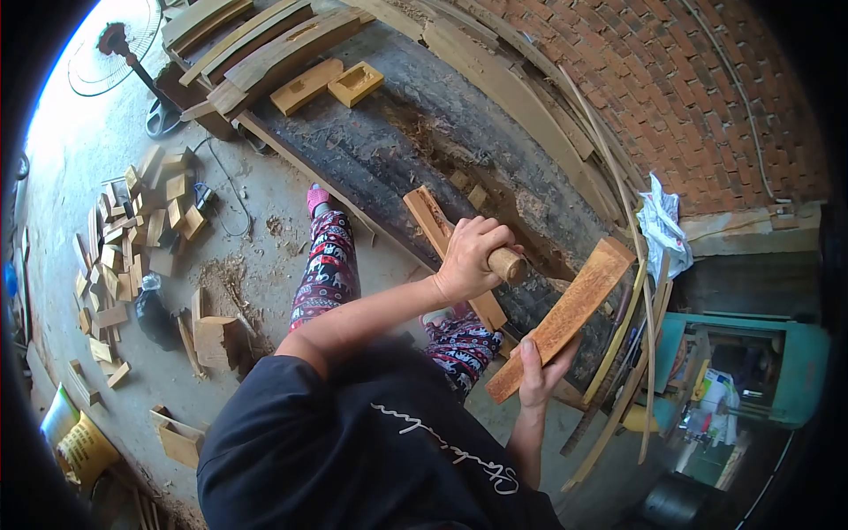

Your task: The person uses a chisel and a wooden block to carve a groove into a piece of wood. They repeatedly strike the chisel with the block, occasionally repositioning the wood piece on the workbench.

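Holding the curved, reddish-brown wooden board (570,314) in the right hand (543,371), I have its lower end directed toward the torso and its upper end out over the dark workbench (353,141). The right grip is clamped on the board near its lower end: thumb on the upper face, fingers wrapped around the far edge and underneath. The left hand (475,258) is closed in a fist around a cylindrical wooden handle (507,265). The handle's blunt end protrudes beside the fist and points toward the board; I cannot tell what the covered part of the tool is.

Beneath the left hand and forearm, a long wooden block (429,221) lies diagonally at the near edge of the workbench, with a recess cut near its far end. The hand hides its middle section; I cannot tell whether the two touch.

Shavings are scattered over the bench surface. Toward its far left end, two recessed wooden blocks (307,87) sit side by side, next to a row of larger curved timbers (296,44). A heap of offcuts (146,216) lies on the concrete floor (265,181) to my left.
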`<move>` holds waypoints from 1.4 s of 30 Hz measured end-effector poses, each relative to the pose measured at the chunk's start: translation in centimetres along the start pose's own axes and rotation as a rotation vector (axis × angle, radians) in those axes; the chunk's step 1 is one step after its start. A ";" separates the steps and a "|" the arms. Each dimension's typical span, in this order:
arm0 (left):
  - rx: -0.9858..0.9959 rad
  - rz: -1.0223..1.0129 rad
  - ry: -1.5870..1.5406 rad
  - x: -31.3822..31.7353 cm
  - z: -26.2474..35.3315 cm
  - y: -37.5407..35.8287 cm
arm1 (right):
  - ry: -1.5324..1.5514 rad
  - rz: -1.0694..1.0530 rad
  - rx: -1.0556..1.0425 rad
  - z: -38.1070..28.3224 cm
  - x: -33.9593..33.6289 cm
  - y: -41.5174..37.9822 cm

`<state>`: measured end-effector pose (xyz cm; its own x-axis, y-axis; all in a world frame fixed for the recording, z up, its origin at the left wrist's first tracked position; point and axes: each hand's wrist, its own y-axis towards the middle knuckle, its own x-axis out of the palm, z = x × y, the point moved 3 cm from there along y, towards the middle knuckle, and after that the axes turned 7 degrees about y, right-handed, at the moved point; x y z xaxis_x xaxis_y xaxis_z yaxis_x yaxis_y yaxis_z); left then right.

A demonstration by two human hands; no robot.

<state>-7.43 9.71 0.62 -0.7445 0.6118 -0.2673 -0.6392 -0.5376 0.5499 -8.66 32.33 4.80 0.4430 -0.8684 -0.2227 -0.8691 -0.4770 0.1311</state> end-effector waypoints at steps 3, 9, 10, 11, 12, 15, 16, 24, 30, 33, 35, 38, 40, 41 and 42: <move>-0.012 -0.037 0.015 0.2 0.0 -0.1 | -0.018 -0.006 -0.005 -0.5 -0.1 0.2; -0.017 -0.028 0.023 0.5 -0.4 0.3 | -0.003 -0.061 -0.396 -5.0 -0.3 1.1; -0.017 -0.030 0.022 0.6 -0.5 0.3 | -0.007 -0.003 -0.495 -6.2 0.1 1.0; -0.031 -0.028 0.006 0.7 -0.7 0.3 | -0.008 0.000 -0.493 -5.9 0.3 0.8; -0.043 -0.025 -0.008 0.7 -0.8 0.3 | -0.004 -0.066 -0.440 -5.0 0.7 0.8; -0.052 -0.039 0.090 0.3 -1.0 0.5 | -0.356 -0.215 -0.062 -1.4 2.5 1.0; -0.034 -0.062 0.081 0.5 -1.0 0.1 | -0.337 -0.179 -0.029 -1.5 2.0 0.6; -0.015 -0.037 0.029 0.6 -1.3 -0.1 | 0.023 -0.101 -0.432 -2.5 1.6 -0.2; 0.077 -0.091 0.124 1.3 -2.0 -1.5 | -0.241 -0.068 -0.086 -1.1 1.4 -0.3; 0.122 -0.061 0.128 1.8 -2.3 -2.3 | -0.161 0.054 -0.220 -1.8 0.6 -0.6; 0.165 -0.029 0.160 1.7 -2.1 -2.1 | -0.193 0.037 -0.203 -1.0 0.2 -0.5; 0.196 0.018 0.192 0.8 -1.5 -1.3 | -0.197 0.023 -0.146 -0.6 0.8 -0.9; 0.132 0.090 0.144 0.0 -1.0 -0.3 | -0.169 0.034 -0.106 -0.1 0.9 -1.3; 0.130 0.091 0.147 -0.1 -1.0 -0.3 | -0.168 0.030 -0.104 0.2 0.8 -1.5; 0.097 0.086 0.123 -0.2 -1.1 -0.2 | -0.148 0.026 -0.097 0.5 0.7 -1.7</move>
<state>-7.37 9.01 -0.32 -0.8172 0.4874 -0.3077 -0.5554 -0.5229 0.6466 -6.97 32.59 3.89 0.3773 -0.8547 -0.3567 -0.8512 -0.4717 0.2300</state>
